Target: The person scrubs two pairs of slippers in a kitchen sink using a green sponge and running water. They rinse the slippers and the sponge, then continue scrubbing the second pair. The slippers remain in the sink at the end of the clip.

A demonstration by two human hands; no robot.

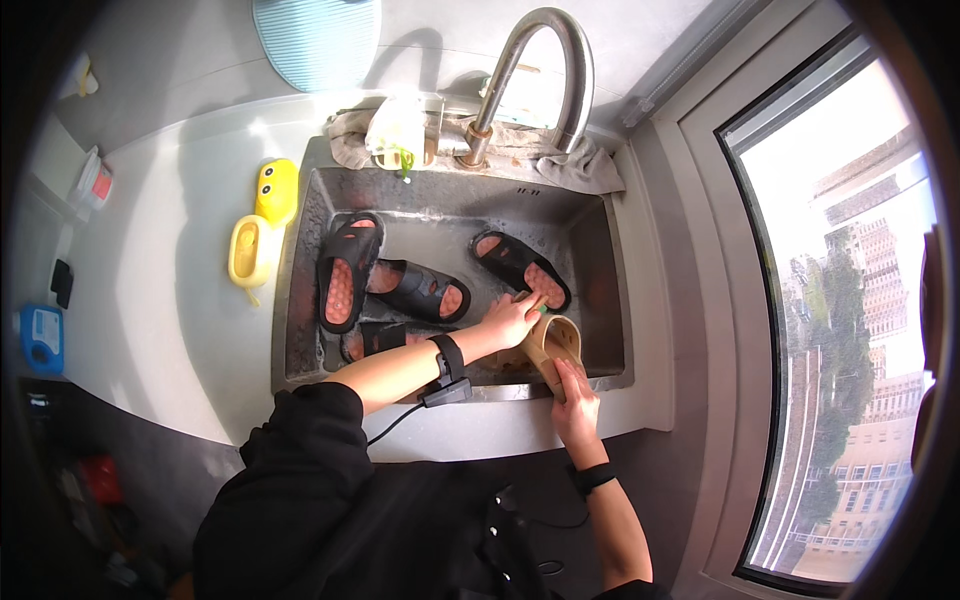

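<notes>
A tan perforated clog (562,337) is tilted over the near right part of the steel sink (626,330). My right hand (576,397) grips its heel end. At the clog's other end, my left hand (512,321) is closed on a small tan object (535,301) with green showing below it, perhaps a brush; the fingers hide most of it. Beyond the left hand lies a black slipper with a pink insole (523,268). Two similar slippers, one upright along the left wall (350,274) and one slanting (421,291), touch each other. Another (382,339) is partly behind my left forearm.
The curved metal faucet (517,75) rises behind the sink, with grey cloths (581,171) at its base. A yellow soap-dish-like item (251,251) and a yellow figure with eyes (277,191) stand left. A blue bottle (42,337) is far left; a window frame (739,300) borders the right.
</notes>
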